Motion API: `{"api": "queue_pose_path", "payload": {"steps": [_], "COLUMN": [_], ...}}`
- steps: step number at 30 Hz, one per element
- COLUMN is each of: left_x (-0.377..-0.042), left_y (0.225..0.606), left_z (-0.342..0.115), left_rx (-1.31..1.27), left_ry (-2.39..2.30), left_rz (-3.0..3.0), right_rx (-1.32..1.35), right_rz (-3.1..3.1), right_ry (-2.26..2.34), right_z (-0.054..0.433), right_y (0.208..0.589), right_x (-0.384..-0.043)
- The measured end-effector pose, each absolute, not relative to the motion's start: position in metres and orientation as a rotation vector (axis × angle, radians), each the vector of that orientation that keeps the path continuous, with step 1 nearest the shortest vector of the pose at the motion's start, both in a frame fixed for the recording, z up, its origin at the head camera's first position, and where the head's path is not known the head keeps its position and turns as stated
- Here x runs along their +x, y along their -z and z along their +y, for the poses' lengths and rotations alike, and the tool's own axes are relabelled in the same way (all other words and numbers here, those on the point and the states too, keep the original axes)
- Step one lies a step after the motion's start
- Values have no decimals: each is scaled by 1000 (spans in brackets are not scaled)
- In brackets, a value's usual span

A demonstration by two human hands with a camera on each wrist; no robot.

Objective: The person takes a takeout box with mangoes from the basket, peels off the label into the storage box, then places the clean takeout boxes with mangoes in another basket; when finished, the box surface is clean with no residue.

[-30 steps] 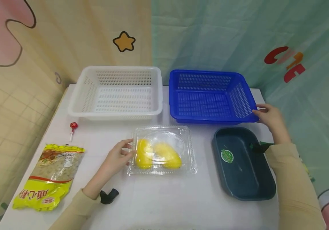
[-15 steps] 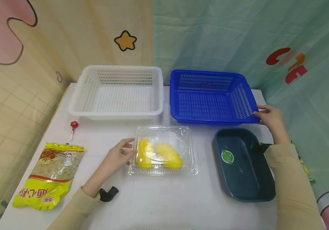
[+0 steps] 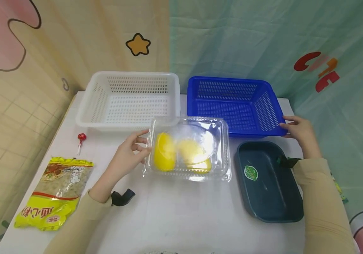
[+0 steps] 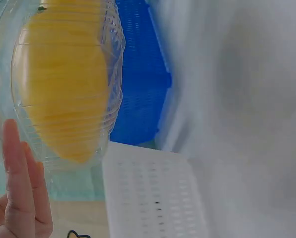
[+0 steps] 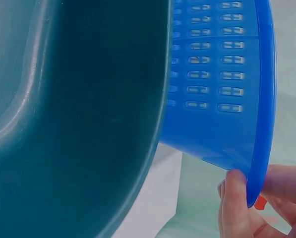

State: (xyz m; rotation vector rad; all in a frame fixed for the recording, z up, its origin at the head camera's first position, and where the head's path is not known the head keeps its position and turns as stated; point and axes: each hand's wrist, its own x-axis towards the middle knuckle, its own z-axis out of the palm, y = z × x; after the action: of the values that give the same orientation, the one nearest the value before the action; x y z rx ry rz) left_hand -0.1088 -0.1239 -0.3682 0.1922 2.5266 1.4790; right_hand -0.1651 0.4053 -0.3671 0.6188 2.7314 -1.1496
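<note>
My left hand (image 3: 127, 156) pinches the left edge of a clear plastic clamshell box (image 3: 224, 151), which is lifted off the table and slightly tilted. Two yellow fruits, mango-like in shape, lie inside it; the left one (image 3: 165, 155) shows most clearly. In the left wrist view, straight fingers (image 4: 19, 178) lie along the box's side, beside one large yellow fruit (image 4: 63, 79). My right hand (image 3: 300, 134) grips the near right corner of the blue basket (image 3: 191, 121), with thumb and fingers on either side of the rim (image 5: 266, 99).
A white basket (image 3: 127, 125) stands at the back left. At the right, a dark green tub (image 3: 248, 197) sits under my right forearm. A red lollipop (image 3: 81, 137) and a yellow pasta bag (image 3: 54, 194) lie on the left of the white table (image 3: 175, 215).
My left hand has raised the clamshell box from the table, moving it up and slightly right, so that it overlaps both baskets' front edges. My right hand stays at the blue basket's corner.
</note>
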Motion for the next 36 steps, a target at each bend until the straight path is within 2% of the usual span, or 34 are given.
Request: {"api": "queue_pose_path", "payload": {"steps": [8,15,19,23,28,36], "left_x": [-183,-237,-246,-247,-247,-242], "left_y": [330,331,346,360,368,367], "left_z": [-79,-17,14,34,44,53], "left_rx": [187,181,228,245,211,325], "left_ry": [-1678,-1712,-1617,-1517,-1454,-1150], "left_rz": [2463,2411,2488,2556,2584,2745], "right_rx": [651,701,727,676,667,658], "right_rz": [2672,2656,2632,2669,2668,2685], "right_ry": [1194,1290,1347,1235,1199,1188], "right_z": [408,429,436,420,410,407], "right_y": [367,386,392,377,367,366], "right_x": [-166,-176,-181,-174,-170,-166]}}
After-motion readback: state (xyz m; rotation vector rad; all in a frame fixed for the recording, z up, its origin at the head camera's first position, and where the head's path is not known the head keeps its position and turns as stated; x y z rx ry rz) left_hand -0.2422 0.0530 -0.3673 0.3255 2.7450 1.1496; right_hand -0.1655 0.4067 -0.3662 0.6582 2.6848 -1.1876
